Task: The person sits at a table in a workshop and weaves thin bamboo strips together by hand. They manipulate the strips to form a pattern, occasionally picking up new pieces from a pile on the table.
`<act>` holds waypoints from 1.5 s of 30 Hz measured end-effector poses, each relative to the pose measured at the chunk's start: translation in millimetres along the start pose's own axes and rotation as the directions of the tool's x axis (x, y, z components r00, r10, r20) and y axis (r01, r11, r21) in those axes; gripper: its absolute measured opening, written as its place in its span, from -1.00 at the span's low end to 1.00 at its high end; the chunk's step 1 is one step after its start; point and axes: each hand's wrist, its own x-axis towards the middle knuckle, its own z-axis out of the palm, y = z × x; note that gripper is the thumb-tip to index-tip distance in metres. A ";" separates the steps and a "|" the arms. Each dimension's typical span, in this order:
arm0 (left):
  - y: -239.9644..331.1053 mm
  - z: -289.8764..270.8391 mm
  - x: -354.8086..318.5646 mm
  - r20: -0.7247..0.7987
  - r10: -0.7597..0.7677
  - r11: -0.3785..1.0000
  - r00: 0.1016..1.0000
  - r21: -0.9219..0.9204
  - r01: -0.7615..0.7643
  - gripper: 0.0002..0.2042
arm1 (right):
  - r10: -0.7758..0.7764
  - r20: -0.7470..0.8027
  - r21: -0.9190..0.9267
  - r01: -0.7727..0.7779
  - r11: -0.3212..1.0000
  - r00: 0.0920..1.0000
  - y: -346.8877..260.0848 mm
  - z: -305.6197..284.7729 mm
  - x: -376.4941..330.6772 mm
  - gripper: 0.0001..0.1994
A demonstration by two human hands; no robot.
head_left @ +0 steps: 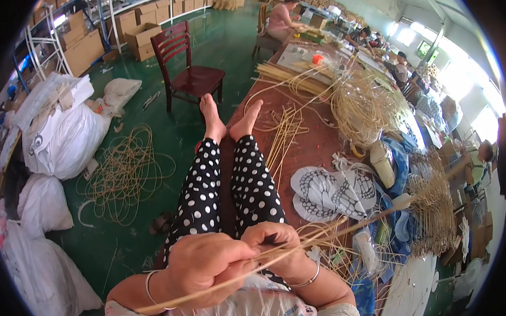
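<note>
My left hand (204,268) is closed in a pinch above my lap, with thin tan bamboo strips (300,246) between its fingers. Close against it, my right hand (275,247) grips the same strips, its thumb bent over. One long strip runs from below my left wrist up past my right hand toward the far right, blurred at its end. Just where the fingertips press on the strips is partly hidden by the hands. Beside my right hand, more strips and a white wing-shaped sheet with black veins (335,191) lie on the brown table (313,139).
My outstretched legs lie along the table's left edge. A wooden chair (189,76) stands beyond my feet. Coiled strips (128,176) lie on the green floor beside white sacks (66,142). A big coil (368,101) and wire bundles (433,207) crowd the right. Several people sit farther off.
</note>
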 end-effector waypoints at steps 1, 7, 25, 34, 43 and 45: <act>0.2 -3.1 0.6 -0.025 0.010 1.000 1.000 0.025 -0.010 -0.88 | 0.013 0.000 -0.010 -0.013 1.000 1.000 -1.8 -1.1 -3.4 -0.83; -6.6 -8.9 4.4 -0.048 -0.012 1.000 0.999 -0.027 0.010 -0.90 | -0.299 0.691 0.138 0.285 0.948 0.659 -45.0 40.0 7.6 -0.72; -23.3 -25.9 -5.2 -0.103 -0.009 0.991 0.995 -0.137 -0.005 -0.90 | -0.222 0.769 0.063 0.273 0.960 0.600 -11.8 85.0 26.5 -0.72; -31.7 -56.7 -13.8 -0.186 -0.022 0.991 0.982 -0.131 -0.002 -0.92 | -0.108 0.813 -0.013 0.203 0.979 0.572 -14.1 85.0 48.8 -0.76; -41.7 -53.2 -7.7 -0.178 -0.025 0.987 0.984 -0.158 -0.003 -0.92 | -0.001 0.815 -0.172 0.244 0.954 0.580 -4.1 95.5 52.5 -0.77; -42.2 -53.2 -4.9 -0.163 -0.026 0.990 0.986 -0.142 0.002 -0.92 | -0.009 0.818 -0.201 0.299 0.933 0.576 -1.8 92.3 52.2 -0.77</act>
